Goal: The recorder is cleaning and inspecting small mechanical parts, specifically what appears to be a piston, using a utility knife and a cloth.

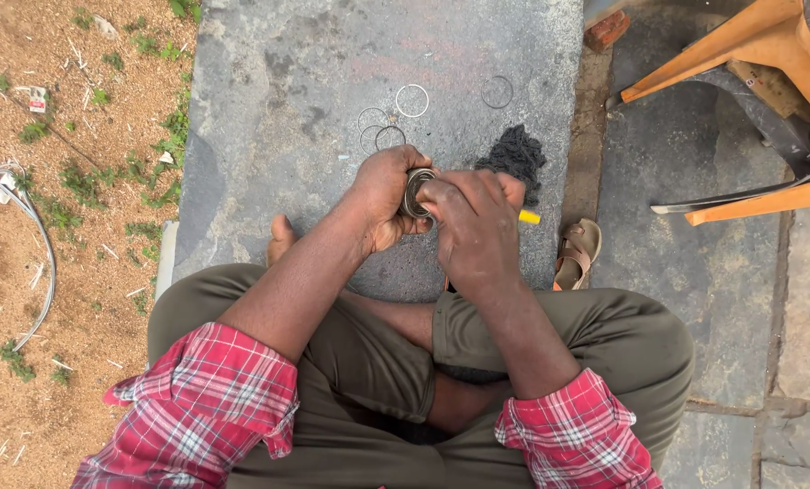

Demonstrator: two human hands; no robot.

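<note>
I sit cross-legged on a grey stone slab (pixel 314 72). My left hand (pixel 382 195) grips a round metal bearing-like part (pixel 416 190), held on edge in front of my knees. My right hand (pixel 473 226) is closed around a tool with a yellow handle tip (pixel 530 216) and presses against the same metal part. Several thin metal rings (pixel 412 100) lie flat on the slab just beyond my hands, one of them (pixel 497 91) further right. A dark pile of black fibrous material (pixel 515 154) lies right of my hands.
A brown sandal (pixel 579 252) lies by my right knee. An orange plastic chair (pixel 767 54) stands at the upper right with a brick (pixel 607 30) near it. Sandy ground with sparse grass and a grey cable (pixel 33 217) lies on the left.
</note>
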